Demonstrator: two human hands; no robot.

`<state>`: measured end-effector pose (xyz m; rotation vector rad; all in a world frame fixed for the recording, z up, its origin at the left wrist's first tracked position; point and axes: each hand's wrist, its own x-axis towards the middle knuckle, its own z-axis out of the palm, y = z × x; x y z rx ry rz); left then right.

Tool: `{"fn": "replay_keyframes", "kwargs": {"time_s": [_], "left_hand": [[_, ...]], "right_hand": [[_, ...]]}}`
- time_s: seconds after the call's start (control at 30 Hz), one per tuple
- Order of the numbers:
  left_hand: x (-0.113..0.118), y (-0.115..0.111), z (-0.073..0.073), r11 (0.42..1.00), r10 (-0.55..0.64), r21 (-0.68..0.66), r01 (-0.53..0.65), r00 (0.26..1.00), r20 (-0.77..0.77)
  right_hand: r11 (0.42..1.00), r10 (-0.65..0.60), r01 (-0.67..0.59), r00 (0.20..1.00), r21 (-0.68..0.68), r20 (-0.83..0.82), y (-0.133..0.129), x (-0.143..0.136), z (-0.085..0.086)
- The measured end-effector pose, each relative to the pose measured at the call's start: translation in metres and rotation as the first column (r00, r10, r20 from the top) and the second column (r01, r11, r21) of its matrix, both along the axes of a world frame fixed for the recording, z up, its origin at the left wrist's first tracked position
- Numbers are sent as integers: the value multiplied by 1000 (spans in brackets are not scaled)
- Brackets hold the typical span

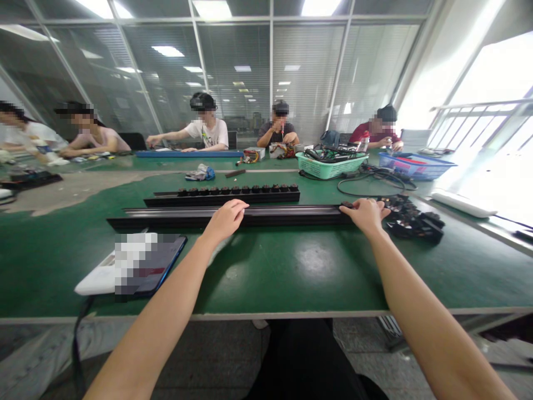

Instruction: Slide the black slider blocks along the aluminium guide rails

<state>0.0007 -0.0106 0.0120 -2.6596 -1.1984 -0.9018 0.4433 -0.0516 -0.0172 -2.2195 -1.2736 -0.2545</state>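
A long black channel-shaped rail [291,218] lies crosswise on the green table in front of me. My left hand [227,219] grips it near its middle, fingers closed over the far edge. At the rail's right end, my right hand [368,215] is closed with thumb and fingertips on a small black part [346,205], mostly hidden by the fingers. Behind it lies a second black rail [233,198] carrying a row of several round black pieces [225,190]. Right of my right hand is a heap of loose black parts [416,222].
A phone [162,266] and a white device [100,275] with a cable lie at the left front. Farther back are a bluish cloth [200,173], a green basket [331,165] of cables and a blue basket [416,165]. Several people sit at work across the table.
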Motion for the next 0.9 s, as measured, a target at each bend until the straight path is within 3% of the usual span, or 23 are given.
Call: {"fn": "replay_keyframes", "kwargs": {"time_s": [0.33,0.7,0.9], "left_hand": [[1,-1,1,1000,8,-3,-8,1000,3],[0,0,0,1000,-4,8,4,1000,6],[1,-1,1,1000,3,12,-3,1000,11]], "right_hand": [[998,-3,3,1000,57,4,0,2,-1],[997,-75,75,997,-8,26,-5,-1,3],[995,-102,101,994,23,25,-5,0,2]]}}
